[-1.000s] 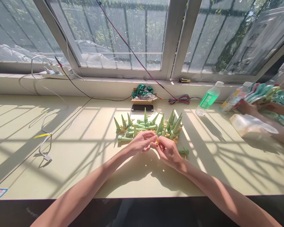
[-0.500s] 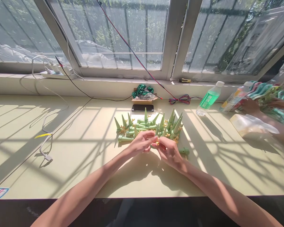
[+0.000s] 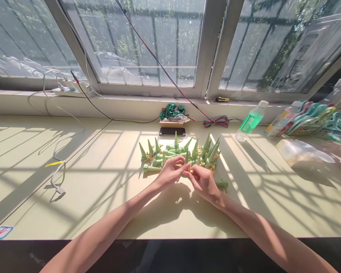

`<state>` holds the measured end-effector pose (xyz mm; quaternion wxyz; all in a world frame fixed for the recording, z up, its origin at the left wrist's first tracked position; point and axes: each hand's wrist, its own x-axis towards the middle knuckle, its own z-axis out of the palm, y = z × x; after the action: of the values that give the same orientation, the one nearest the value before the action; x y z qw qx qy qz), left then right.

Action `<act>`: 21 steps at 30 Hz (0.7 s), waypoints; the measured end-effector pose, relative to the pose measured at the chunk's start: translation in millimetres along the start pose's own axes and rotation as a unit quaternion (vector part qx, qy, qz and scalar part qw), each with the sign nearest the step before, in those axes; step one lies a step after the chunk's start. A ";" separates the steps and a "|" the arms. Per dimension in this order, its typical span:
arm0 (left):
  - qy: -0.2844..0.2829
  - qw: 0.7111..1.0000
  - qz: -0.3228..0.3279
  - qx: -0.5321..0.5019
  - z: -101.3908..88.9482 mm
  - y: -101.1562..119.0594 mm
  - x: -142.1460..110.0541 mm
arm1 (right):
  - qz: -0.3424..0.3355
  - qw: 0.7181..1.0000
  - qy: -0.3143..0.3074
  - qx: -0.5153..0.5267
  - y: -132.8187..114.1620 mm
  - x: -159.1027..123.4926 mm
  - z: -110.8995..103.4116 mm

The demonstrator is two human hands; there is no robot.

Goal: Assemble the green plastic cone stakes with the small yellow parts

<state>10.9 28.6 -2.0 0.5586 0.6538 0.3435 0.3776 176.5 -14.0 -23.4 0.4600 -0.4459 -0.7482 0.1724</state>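
Both hands meet over the front of a group of green watering spikes (image 3: 212, 154) with small yellow fittings. My left hand (image 3: 172, 169) is closed round one green spike (image 3: 186, 157), whose pointed tip rises above the fingers. My right hand (image 3: 202, 181) pinches a small yellow fitting (image 3: 191, 171) against that spike's side; the fingers hide most of the joint. Several spikes stand point up, others lie on their sides. One loose green piece (image 3: 222, 183) lies just right of my right hand.
Behind the spikes are a black phone (image 3: 172, 131) and a small cardboard box (image 3: 174, 122) with green material. A green-labelled bottle (image 3: 251, 120) stands to the right, near a plastic bag (image 3: 302, 153) and a pile of coloured hangers (image 3: 318, 117). A white cable (image 3: 57, 182) lies on the left.
The yellow fitting has turned from its open end facing me to pointing more sideways. My hands stay together. At the right, a co-worker's hands have drawn back from the hangers.
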 end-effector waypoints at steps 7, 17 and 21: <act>0.110 0.989 0.065 0.076 0.8 6.8 -1.1 | 0.020 0.995 0.096 0.005 -2.2 -0.7 -2.0; 0.015 0.950 0.128 0.283 -0.6 6.1 -3.3 | 0.021 0.989 0.143 0.033 -2.8 -2.7 -3.9; -0.017 0.936 0.119 0.330 -1.5 3.8 -2.2 | 0.036 0.991 0.127 0.026 -2.4 -3.3 -3.2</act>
<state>8.6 26.8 1.6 0.2679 0.8439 0.3588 0.2955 178.5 -18.5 -21.9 0.5560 -0.4789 -0.6626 0.1499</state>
